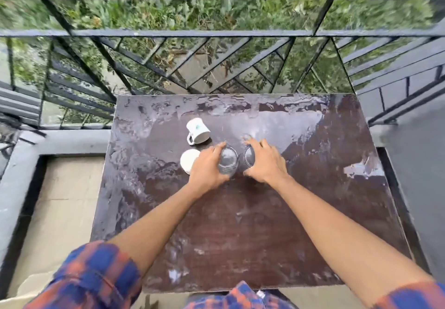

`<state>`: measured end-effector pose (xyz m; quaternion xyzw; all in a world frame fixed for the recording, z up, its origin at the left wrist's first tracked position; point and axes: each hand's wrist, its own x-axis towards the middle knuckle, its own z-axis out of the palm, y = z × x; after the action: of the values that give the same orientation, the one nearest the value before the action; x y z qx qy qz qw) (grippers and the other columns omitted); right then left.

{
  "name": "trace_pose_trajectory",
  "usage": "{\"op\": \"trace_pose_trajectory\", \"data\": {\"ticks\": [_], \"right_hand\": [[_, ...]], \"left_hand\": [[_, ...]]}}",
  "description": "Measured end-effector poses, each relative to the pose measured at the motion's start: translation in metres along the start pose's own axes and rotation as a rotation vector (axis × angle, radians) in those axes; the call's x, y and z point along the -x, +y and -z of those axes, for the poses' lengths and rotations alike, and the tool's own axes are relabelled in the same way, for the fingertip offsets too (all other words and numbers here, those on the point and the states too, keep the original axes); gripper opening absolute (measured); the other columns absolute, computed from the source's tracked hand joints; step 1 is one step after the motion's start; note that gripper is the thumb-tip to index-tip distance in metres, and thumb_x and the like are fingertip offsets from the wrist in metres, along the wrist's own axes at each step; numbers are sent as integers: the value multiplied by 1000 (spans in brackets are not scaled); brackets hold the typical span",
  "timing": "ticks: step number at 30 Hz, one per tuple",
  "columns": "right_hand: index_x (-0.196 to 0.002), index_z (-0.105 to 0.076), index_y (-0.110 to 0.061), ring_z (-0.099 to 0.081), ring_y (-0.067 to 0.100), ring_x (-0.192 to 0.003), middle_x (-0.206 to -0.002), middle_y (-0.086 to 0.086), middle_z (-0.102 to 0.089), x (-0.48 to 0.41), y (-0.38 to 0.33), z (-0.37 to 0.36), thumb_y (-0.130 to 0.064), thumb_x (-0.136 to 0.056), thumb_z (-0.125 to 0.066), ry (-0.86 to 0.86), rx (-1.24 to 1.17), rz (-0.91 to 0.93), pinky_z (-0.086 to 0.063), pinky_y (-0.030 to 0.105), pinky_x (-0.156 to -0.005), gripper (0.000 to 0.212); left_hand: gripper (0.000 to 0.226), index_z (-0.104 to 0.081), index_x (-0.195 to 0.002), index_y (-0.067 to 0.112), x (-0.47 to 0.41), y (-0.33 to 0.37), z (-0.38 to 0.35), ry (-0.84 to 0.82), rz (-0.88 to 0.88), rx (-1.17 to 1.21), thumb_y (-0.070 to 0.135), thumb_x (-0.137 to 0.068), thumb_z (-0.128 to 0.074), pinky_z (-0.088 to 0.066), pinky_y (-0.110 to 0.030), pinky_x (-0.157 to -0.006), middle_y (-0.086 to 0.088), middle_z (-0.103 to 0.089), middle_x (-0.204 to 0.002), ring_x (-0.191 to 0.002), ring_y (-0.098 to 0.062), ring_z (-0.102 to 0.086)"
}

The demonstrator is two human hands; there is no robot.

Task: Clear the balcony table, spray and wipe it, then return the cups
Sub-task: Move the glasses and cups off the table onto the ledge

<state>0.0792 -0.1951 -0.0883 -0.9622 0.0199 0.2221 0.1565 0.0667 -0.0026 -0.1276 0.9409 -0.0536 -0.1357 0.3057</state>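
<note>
Two clear glasses stand side by side near the middle of the dark, worn table (252,224). My left hand (207,166) grips the left glass (227,160) from its left side. My right hand (263,161) wraps round the right glass (249,155), which is mostly hidden behind its fingers. A white mug (198,130) with a handle stands upside down just beyond my left hand. A second white cup (189,160) sits beside my left hand, partly hidden by it.
A black metal railing (216,34) runs right behind the table's far edge, with greenery below. A low grey ledge (60,142) borders the tiled floor (60,200) on the left. A dark wall stands on the right.
</note>
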Motion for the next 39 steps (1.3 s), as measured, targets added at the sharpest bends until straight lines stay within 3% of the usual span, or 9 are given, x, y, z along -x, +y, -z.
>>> {"op": "trace_pose_trajectory", "data": {"ticks": [7,10,13,17,20,23,30,34,39], "right_hand": [[-142,-54,-31,-58,35,-132,-141,5,-57,15,20,-5,-42,-69,-93,102,-205,-144,-50,44,-104,84],[-134,-56,-26,-64,32,-122,-135,5,-65,27,32,-4,-45,-70,-95,197,-470,-279,-51,43,-101,77],[-136,-52,-21,-68,22,-89,-123,7,-65,41,39,-2,-24,-80,-92,221,-1002,-389,-64,50,-81,69],[-142,-45,-22,-64,18,-104,-122,-5,-56,62,37,-11,-6,-93,-78,17,-1574,-393,-62,56,-89,61],[-141,-53,-20,-72,32,-116,-137,9,-68,77,25,-30,-12,-77,-86,-243,-1759,-383,-67,55,-83,72],[-153,-53,-14,-81,24,-99,-136,12,-70,96,-1,-49,-22,-74,-85,-468,-1678,-358,-68,44,-68,85],[-126,-60,-27,-76,14,-96,-117,-1,-76,135,-100,-103,-35,-60,-90,-747,-1234,-50,-60,30,-64,73],[-120,-58,-23,-74,5,-75,-104,-1,-70,160,-165,-141,-22,-65,-85,-829,-1030,161,-58,22,-58,61],[-123,-56,-23,-63,21,-108,-115,2,-64,182,-242,-208,-21,-74,-99,-809,-507,491,-56,26,-84,65]], "left_hand": [[86,-47,-131,24,-1,1,-4,37,-36,-5,51,-58,-83,-51,-41,-85,-1,-61,-120,-109,-28,-61],[82,-50,-125,20,20,3,-2,125,32,127,47,-58,-88,-45,-31,-79,5,-62,-112,-97,-19,-60],[81,-46,-121,20,49,-1,4,193,190,270,43,-59,-92,-37,-26,-76,7,-58,-106,-92,-14,-54],[84,-44,-116,24,106,-20,15,320,355,456,50,-51,-91,-42,-26,-85,6,-57,-108,-99,-13,-55],[85,-47,-120,24,166,-34,24,466,463,558,54,-50,-87,-38,-17,-90,8,-53,-114,-105,-7,-52],[76,-50,-118,24,234,-47,23,613,633,600,34,-59,-97,-40,-24,-95,4,-55,-117,-108,-11,-53],[71,-46,-117,26,383,-67,-4,933,987,655,19,-66,-94,-34,-24,-95,4,-51,-118,-111,-12,-49],[75,-51,-114,22,445,-93,-31,1069,1156,659,17,-56,-99,-40,-28,-92,0,-58,-115,-107,-19,-56],[82,-53,-113,24,501,-146,-71,1136,1341,699,27,-43,-97,-51,-43,-96,-5,-61,-111,-105,-29,-62]]}}
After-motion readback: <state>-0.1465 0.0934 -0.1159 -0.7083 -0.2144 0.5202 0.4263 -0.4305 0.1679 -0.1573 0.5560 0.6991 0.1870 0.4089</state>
